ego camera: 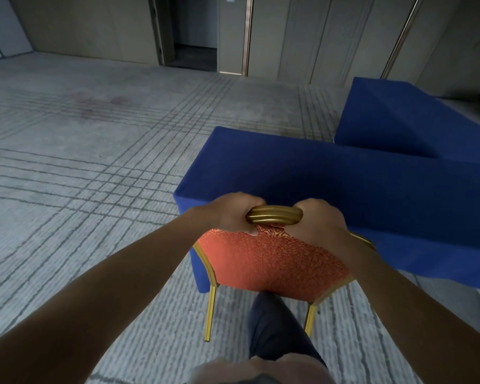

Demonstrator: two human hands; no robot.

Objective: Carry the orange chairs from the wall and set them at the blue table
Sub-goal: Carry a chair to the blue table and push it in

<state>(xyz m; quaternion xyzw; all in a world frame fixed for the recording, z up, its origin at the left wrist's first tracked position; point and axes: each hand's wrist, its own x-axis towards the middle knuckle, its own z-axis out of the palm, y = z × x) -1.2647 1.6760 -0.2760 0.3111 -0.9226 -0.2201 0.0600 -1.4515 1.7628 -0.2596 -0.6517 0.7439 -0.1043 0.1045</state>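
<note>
Your left hand (230, 214) and right hand (317, 220) both clamp the gold top rail of the orange chair (272, 259). Chair sits against the near corner of the blue table (344, 176), back facing you, your knee (272, 322) just behind it.

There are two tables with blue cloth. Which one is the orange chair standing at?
The nearer blue table, directly ahead of the orange chair gripped by the left hand and right hand. The other blue table stands farther back, right.

Grey lined carpet (94, 167) carries blue-draped table (344, 184) and orange chair (272, 259).
</note>
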